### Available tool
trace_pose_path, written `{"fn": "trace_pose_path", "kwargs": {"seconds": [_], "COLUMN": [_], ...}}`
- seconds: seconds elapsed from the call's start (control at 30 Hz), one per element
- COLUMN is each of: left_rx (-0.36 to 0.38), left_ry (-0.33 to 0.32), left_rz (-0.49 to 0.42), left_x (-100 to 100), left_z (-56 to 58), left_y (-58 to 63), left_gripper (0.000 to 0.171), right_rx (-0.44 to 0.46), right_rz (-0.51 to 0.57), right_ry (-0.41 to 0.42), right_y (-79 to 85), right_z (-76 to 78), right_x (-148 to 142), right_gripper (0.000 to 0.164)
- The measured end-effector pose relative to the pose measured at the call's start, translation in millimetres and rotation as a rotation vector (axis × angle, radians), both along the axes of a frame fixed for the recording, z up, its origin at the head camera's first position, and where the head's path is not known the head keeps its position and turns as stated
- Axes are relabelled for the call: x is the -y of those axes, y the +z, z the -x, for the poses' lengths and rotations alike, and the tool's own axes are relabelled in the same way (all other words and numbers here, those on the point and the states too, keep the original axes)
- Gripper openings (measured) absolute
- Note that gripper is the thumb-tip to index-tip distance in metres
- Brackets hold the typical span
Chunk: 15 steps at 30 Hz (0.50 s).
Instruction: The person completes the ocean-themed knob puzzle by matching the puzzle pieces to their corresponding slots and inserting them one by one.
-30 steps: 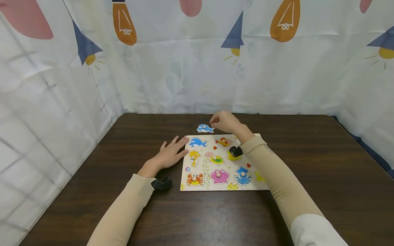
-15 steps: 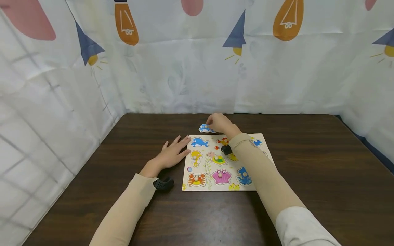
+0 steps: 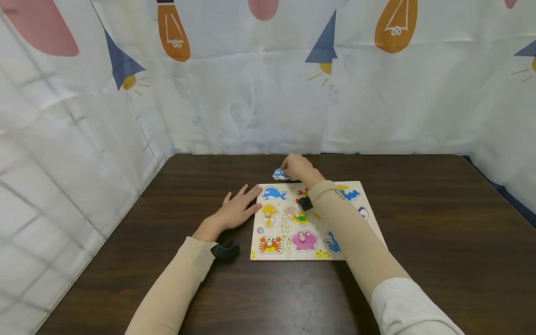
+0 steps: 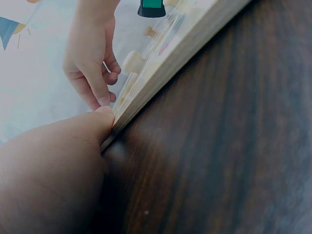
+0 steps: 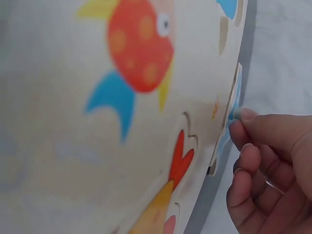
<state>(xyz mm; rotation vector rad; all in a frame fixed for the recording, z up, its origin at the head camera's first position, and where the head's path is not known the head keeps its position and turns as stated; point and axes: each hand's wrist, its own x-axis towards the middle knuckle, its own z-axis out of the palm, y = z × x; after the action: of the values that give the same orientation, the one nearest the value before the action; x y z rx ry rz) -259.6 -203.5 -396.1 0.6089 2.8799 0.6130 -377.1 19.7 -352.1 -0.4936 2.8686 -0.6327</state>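
A wooden peg puzzle board (image 3: 303, 256) with sea-animal pieces lies on the dark table. My left hand (image 3: 234, 211) rests flat at its left edge, fingers spread; the left wrist view shows the thumb right at the board's side. Beyond the far edge lies a blue whale puzzle piece (image 3: 277, 175), partly covered by my right hand (image 3: 298, 166). In the right wrist view, thumb and index finger of the right hand (image 5: 273, 156) pinch the knob of that whale piece (image 5: 225, 141). A blue whale picture (image 3: 274, 193) shows in the board's upper left recess.
On the board sit a seahorse piece (image 3: 268, 215), a turtle piece (image 3: 299, 217), a crab piece (image 3: 276, 248) and a pink shell piece (image 3: 307, 243), each with a knob. The right forearm (image 3: 356, 228) crosses over the board. A patterned curtain (image 3: 268, 93) hangs behind the table (image 3: 439, 232).
My right hand has moved left onto the whale piece and its fingers have closed on the knob. The left hand stays at the board's edge. The head view has shifted slightly.
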Motion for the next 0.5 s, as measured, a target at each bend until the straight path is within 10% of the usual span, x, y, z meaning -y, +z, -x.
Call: {"fn": "trace_pose_path", "kwargs": {"seconds": [0.5], "left_rx": [0.015], "left_ry": [0.006], "left_rz": [0.008], "left_x": [0.4], "left_z": [2.6], "left_y": [-0.6], "left_gripper": [0.065], "right_rx": [0.000], "right_rz": [-0.017], "right_ry": [-0.016], "right_y": [-3.1], "right_z": [2.0], "right_x": [-0.7], "right_gripper": [0.021]}}
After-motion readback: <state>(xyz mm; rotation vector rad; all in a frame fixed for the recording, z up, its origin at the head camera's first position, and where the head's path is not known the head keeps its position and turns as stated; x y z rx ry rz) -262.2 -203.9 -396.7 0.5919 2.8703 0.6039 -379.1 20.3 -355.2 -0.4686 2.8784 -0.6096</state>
